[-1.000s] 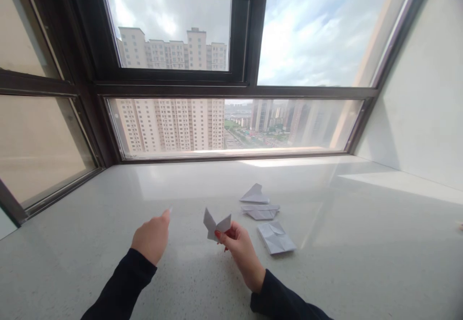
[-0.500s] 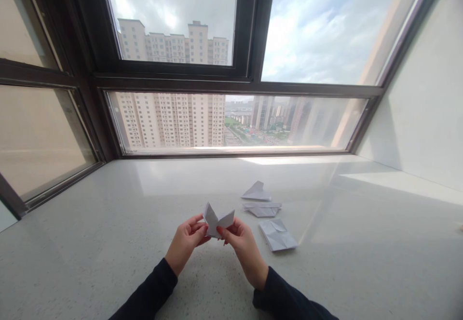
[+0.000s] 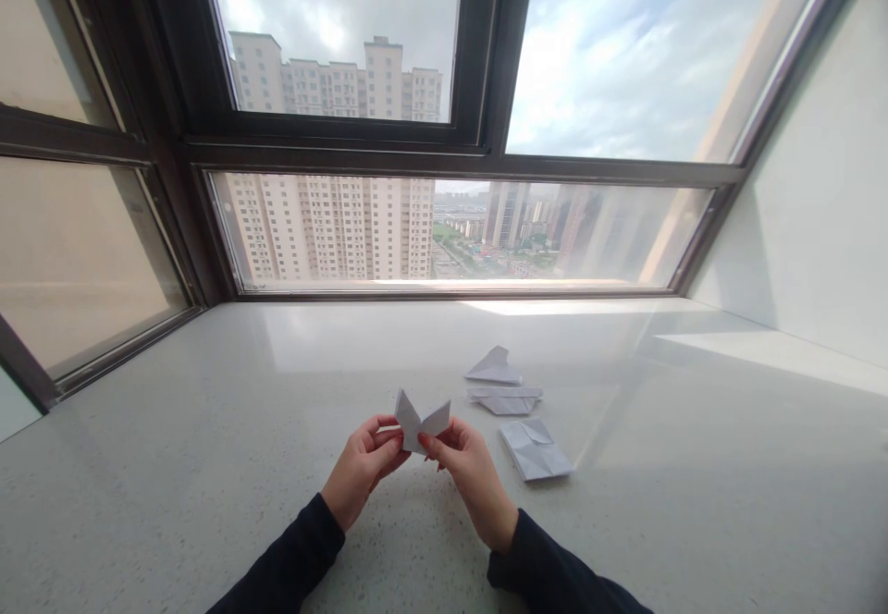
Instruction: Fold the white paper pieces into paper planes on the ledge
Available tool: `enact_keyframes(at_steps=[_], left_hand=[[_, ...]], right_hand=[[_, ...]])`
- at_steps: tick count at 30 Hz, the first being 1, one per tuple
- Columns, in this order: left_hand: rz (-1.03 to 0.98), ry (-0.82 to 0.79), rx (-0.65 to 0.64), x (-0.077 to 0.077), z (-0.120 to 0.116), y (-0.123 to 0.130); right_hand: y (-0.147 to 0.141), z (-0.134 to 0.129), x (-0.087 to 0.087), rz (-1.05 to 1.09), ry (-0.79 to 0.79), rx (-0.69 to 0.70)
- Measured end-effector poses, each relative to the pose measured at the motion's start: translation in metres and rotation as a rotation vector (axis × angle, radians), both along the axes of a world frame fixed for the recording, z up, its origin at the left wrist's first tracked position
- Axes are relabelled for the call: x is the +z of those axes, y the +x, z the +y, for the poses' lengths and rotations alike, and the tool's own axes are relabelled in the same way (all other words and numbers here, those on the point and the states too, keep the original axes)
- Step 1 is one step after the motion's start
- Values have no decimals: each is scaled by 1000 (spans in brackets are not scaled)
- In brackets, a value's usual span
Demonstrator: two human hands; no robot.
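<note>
1 head view | faces forward, down | ledge (image 3: pixel 173 429) near, window (image 3: pixel 450 163) beyond

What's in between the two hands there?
In the head view, a two-pointed folded paper sits between the left hand and the right hand, pinched by both.

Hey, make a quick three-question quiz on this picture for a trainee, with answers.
1. How many folded paper pieces lie on the white surface?
2. True or false: the left hand and right hand both hold the two-pointed paper.
3. Which lying piece is nearest the window frame?
A) square packet
B) wedge-shaped piece
C) straight-topped piece

Key: 1. Three; 2. True; 3. B.
</note>
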State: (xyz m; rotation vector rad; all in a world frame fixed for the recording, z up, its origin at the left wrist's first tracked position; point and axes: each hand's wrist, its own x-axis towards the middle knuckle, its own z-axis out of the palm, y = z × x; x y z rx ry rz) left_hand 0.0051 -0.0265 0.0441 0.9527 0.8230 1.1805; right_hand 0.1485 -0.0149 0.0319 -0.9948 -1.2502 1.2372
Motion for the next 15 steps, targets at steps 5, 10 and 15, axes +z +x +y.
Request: enact_keyframes(at_steps=[5, 10, 15], left_hand=[[9, 43, -40, 2, -1, 1], [19, 58, -37, 2, 0, 1], [41, 30, 15, -4, 3, 3]], right_hand=[[1, 0, 0, -19, -2, 0], [0, -1, 1, -18, 2, -11], [-3, -2, -1, 18, -40, -18]])
